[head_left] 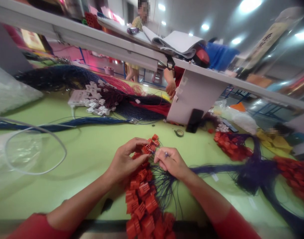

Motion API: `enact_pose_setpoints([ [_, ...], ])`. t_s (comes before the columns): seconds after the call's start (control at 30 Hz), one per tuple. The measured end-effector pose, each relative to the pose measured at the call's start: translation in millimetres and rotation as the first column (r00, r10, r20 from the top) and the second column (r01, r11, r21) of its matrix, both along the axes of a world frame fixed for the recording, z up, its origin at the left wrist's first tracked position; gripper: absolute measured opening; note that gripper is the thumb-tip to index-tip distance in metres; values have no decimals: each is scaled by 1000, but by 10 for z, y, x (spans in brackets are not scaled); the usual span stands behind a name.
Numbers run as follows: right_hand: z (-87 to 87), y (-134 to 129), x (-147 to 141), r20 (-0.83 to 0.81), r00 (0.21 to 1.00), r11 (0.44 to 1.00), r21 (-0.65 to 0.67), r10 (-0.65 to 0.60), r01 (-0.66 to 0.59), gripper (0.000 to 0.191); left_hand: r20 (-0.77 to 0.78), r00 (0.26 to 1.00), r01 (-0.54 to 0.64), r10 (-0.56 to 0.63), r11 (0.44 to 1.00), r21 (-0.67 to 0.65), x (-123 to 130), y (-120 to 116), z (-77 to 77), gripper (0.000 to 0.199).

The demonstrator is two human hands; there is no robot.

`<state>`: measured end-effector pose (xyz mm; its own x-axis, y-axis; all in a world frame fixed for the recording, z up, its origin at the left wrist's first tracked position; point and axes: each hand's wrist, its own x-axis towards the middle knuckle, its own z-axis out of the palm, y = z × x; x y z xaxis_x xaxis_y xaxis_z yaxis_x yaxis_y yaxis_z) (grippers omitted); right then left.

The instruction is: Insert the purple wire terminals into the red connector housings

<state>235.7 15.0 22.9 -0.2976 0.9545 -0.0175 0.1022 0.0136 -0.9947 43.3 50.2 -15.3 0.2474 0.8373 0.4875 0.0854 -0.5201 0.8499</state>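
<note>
Above the middle of the table, my left hand [128,159] grips an orange plastic connector housing [149,148] between thumb and fingers. Just to its right, my right hand [173,162] is closed in a pinch on a thin dark wire [166,154], close to the connector. A long pile of orange connectors [144,196] runs from under my left hand to the table's front edge. Dark wires [164,186] fan out from that pile beneath my right hand. My fingers partly hide the held connector and the wire's end.
Wire bundles with white connectors [97,99] lie at the back left. A tape roll [179,133] and a phone [194,120] sit by the shelf's upright panel. More orange connectors [231,146] and purple wires [251,172] lie to the right. Beyond the panel shows another person's hand [170,88].
</note>
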Motion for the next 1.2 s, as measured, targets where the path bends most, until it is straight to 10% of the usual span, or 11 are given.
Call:
enact_pose_setpoints([
  [0.43,-66,-2,24,262,962,974,224,-74,14,17,-188,979,7,82,903,429,-68,14,58,29],
  [1.2,-194,34,46,223,975,972,232,-17,-36,15,-237,967,163,-90,936,311,-64,-27,32,27],
])
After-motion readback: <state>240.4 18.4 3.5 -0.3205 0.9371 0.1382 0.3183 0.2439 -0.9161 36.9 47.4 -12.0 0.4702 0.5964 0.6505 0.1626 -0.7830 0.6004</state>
